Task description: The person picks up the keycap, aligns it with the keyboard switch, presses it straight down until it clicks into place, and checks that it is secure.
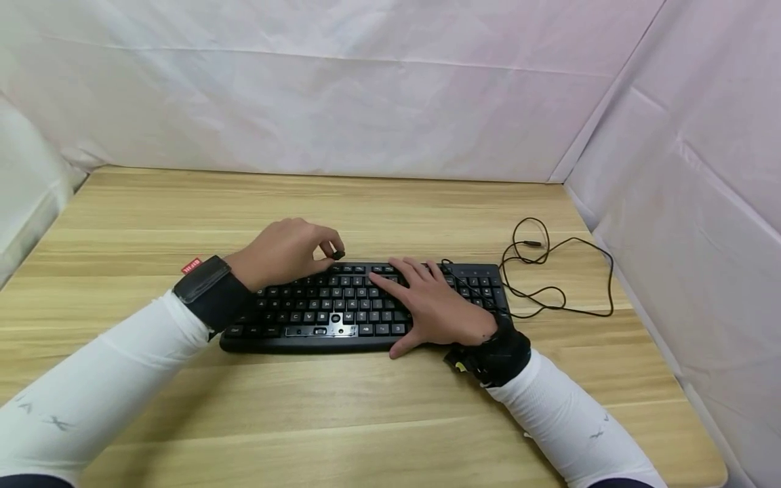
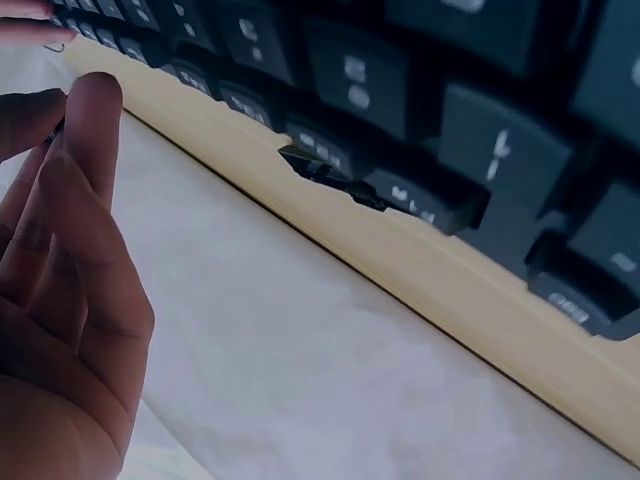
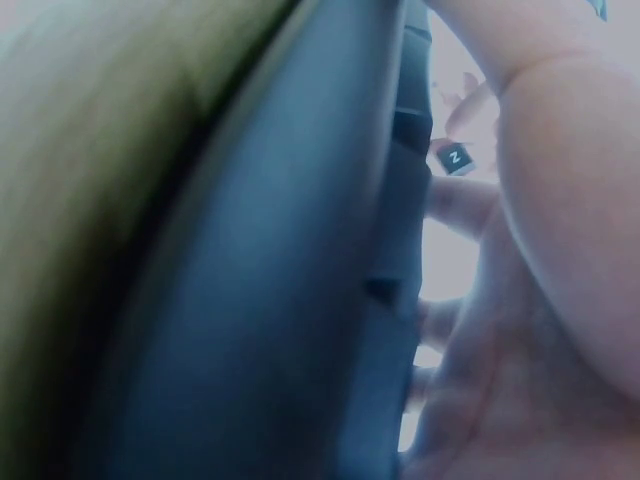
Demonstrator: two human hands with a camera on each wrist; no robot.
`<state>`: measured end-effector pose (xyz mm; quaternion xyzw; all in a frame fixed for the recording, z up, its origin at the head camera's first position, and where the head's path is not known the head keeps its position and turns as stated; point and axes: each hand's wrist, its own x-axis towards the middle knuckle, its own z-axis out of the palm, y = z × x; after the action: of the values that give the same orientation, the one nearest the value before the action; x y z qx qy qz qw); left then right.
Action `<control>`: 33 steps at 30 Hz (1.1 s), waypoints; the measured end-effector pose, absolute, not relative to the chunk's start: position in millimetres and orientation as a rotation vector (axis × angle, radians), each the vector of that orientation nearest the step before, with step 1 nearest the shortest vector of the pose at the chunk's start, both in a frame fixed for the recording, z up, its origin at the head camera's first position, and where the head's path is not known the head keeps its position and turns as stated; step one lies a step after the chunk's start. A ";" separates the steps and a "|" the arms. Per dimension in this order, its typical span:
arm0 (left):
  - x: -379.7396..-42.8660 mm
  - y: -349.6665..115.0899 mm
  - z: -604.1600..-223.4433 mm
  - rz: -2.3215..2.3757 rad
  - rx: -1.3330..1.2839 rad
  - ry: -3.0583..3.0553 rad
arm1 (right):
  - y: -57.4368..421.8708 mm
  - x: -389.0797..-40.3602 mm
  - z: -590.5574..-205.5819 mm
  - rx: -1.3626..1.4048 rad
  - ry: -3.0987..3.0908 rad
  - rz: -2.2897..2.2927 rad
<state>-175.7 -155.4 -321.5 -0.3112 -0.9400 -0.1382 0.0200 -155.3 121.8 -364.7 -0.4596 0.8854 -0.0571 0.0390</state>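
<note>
A black keyboard (image 1: 274, 346) lies on the wooden table with its front edge toward me. Just behind its far edge, my left hand (image 1: 287, 254) pinches a small black keycap (image 1: 338, 255) between thumb and fingertip. A white letter shows on that keycap (image 3: 455, 158) in the right wrist view. My right hand (image 1: 442, 308) rests spread over the right half of the keyboard, its thumb at the front edge and its fingers reaching across the keys. A pale spot (image 1: 336, 317) stands out among the bottom letter keys. The keys under my right palm are hidden.
A thin black cable (image 1: 611, 291) loops over the table to the right and crosses the keyboard's right end. Its plug (image 1: 533, 243) lies inside a loop. White cloth (image 1: 342, 108) hangs behind the table, with more along both sides.
</note>
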 end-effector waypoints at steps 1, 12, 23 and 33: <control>-174.2 -155.9 -321.4 -0.448 -0.960 -2.927 | 121.9 -155.4 -364.8 -1.406 2.714 -0.173; -155.4 -158.5 -317.1 -0.668 -1.034 -3.018 | 123.3 -156.5 -364.6 -1.376 2.704 -0.152; -150.1 -161.2 -322.6 -0.634 -1.075 -3.081 | 124.7 -157.8 -361.8 -1.374 2.697 -0.165; -148.8 -163.3 -331.6 -0.474 -1.059 -3.047 | 125.3 -157.5 -361.0 -1.352 2.700 -0.151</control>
<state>-148.8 -163.3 -331.6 -0.3242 -0.9329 -0.1451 -0.0594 -157.5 125.3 -361.0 -0.4464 0.8915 -0.0498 0.0591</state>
